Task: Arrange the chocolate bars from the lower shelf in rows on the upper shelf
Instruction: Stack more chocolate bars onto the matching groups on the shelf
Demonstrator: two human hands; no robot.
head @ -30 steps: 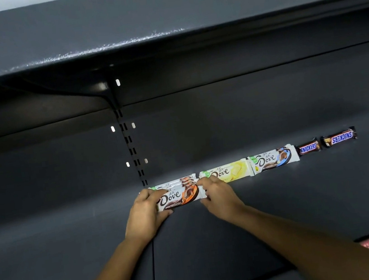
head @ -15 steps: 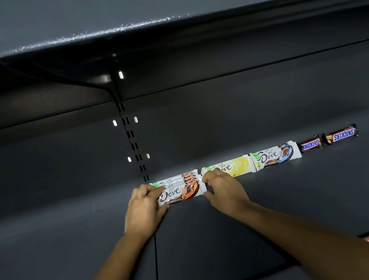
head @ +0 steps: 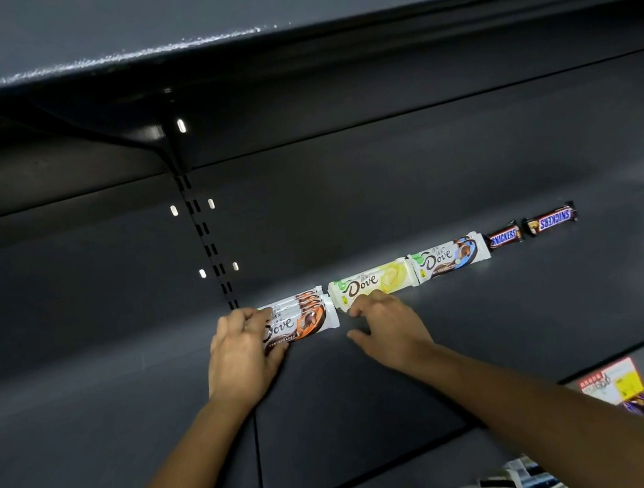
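A row of chocolate bars runs along the back of the dark upper shelf (head: 489,323). At its left end lies a stack of orange Dove bars (head: 306,320). My left hand (head: 240,354) grips the stack's left end, fingers on top and thumb under the front bar. To the right follow a yellow Dove bar (head: 371,282), a blue Dove bar (head: 446,255) and two Snickers bars (head: 503,236), (head: 552,217). My right hand (head: 390,329) hovers off the stack with relaxed fingers. Its fingertips are at the yellow bar's lower left corner.
Another dark shelf (head: 278,1) overhangs from above. A slotted upright (head: 202,227) runs down the back panel behind the stack. On the lower shelf at the bottom right are a red and yellow package (head: 617,384) and more wrapped bars (head: 503,487).
My right hand has let go of the right end of the orange Dove stack and pulled back a little to the right. My left hand stays on the left end.
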